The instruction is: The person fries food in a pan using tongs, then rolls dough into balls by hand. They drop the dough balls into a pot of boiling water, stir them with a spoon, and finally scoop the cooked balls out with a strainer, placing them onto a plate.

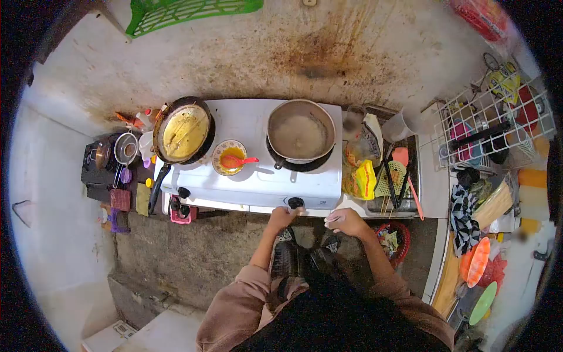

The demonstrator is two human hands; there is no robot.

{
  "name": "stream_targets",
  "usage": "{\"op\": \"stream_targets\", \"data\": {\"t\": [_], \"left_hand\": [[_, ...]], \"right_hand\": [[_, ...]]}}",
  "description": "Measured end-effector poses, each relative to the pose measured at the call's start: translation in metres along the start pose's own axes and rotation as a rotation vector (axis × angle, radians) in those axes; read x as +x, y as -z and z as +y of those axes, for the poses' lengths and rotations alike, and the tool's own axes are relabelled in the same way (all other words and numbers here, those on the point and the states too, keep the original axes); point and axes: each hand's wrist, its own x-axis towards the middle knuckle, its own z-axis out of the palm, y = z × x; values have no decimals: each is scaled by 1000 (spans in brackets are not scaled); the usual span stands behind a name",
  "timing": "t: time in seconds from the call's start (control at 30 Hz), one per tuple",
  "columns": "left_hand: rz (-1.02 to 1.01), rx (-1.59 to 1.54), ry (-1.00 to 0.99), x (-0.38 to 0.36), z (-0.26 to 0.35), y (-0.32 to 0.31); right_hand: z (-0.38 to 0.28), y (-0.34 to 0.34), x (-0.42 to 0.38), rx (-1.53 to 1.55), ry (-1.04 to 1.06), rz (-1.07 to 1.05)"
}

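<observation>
My left hand (283,217) is at the stove's front, its fingers around the lower edge of the right black stove knob (295,203). My right hand (347,222) hovers just off the front edge, fingers curled together, fingertips whitish; no held object shows. On the white stove (246,117), a frying pan (158,186) with yellow contents sits at the left, tilted. A deep pot (302,157) with cloudy liquid stands on the right burner. Between them is a patterned bowl (219,145) of orange-yellow liquid with a red spoon (247,160) in it.
Right of the stove lie a yellow packet (365,180), a green strainer (382,186), tongs and a clear cup (399,126). A white wire rack (457,149) stands farther right. Below is a red basket (404,240). Strainers (126,148) lie at the left.
</observation>
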Motion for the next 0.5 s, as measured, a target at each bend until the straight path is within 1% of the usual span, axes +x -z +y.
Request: {"op": "stream_targets", "data": {"t": [0.03,0.07,0.1,0.13,0.17,0.23,0.27,0.3,0.33,0.43,0.47,0.5], "left_hand": [[-15,64,-47,-5,8,8],[-33,125,-30,-11,15,16],[-39,99,-8,-18,23,26],[-45,74,17,-26,29,37],[-52,49,42,-32,29,44],[9,-1,-63,-37,6,44],[18,-26,-131,-41,-2,47],[28,-50,-199,-45,-10,50],[12,-29,-173,-49,-15,52],[83,-44,-240,-62,-23,58],[112,-59,-325,-62,-34,56],[72,-73,-251,-66,-29,61]], "right_hand": [[-7,-3,-4,14,46,-17],[-13,-5,-7,28,91,-37],[-18,-8,-6,43,138,-59],[-21,-9,-4,-2,215,-20],[-28,-10,-1,-121,293,100],[-64,-14,-2,-355,441,345],[-91,-18,-4,-365,516,456],[-109,-19,2,-402,533,493],[-125,-19,9,-441,550,530],[-150,-18,48,-562,598,595],[-151,-18,65,-602,614,608],[-151,-18,80,-657,600,589]]}}
